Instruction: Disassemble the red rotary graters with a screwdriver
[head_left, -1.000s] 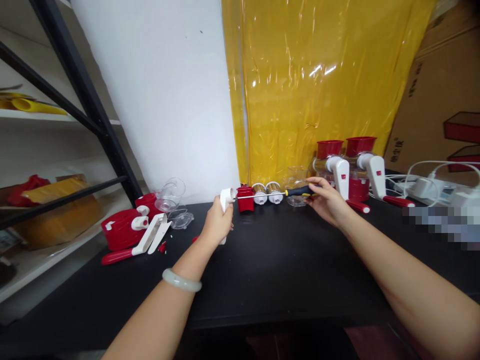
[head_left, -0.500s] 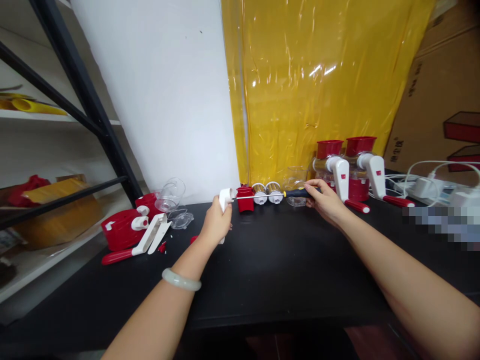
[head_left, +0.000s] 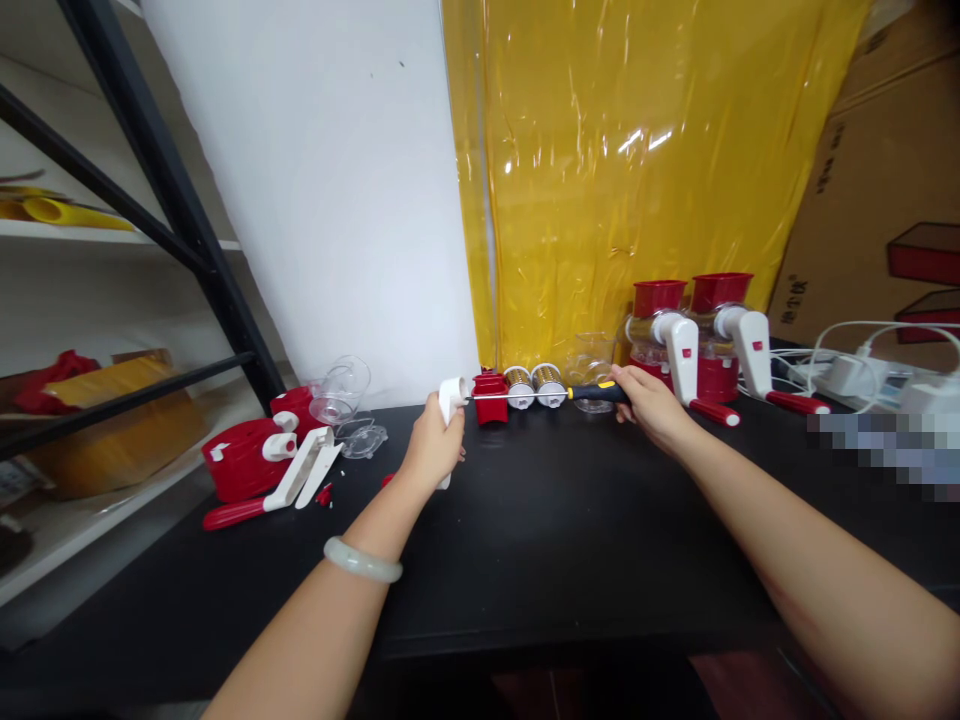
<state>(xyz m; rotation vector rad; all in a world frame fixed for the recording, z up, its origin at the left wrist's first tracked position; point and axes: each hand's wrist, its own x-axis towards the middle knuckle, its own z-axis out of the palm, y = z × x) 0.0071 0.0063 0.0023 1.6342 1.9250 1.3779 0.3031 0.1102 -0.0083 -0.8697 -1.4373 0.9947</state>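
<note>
My left hand (head_left: pixel 436 440) is wrapped round a white crank handle (head_left: pixel 452 393), whose round end faces right. A red part, probably its grip, shows just left of the wrist. My right hand (head_left: pixel 646 402) grips the black-and-yellow handle of a screwdriver (head_left: pixel 596 392). Its long metal shaft runs level to the left, and the tip meets the round end of the crank; the exact contact is too small to make out. Behind the shaft stand a red plastic part (head_left: pixel 490 398) and two metal grater drums (head_left: pixel 534 386) with white ends.
Two assembled rotary graters (head_left: pixel 724 345) stand at the back right beside white cables and a power strip (head_left: pixel 862 375). At left lie red bases (head_left: pixel 244 460), a white crank (head_left: pixel 304 468), clear plastic parts (head_left: pixel 360 438) and small red bits. A black-framed shelf (head_left: pixel 150 150) borders the left.
My right hand's fingers have shifted on the screwdriver handle, showing more of its yellow marking. The left hand and the crank handle have barely moved.
</note>
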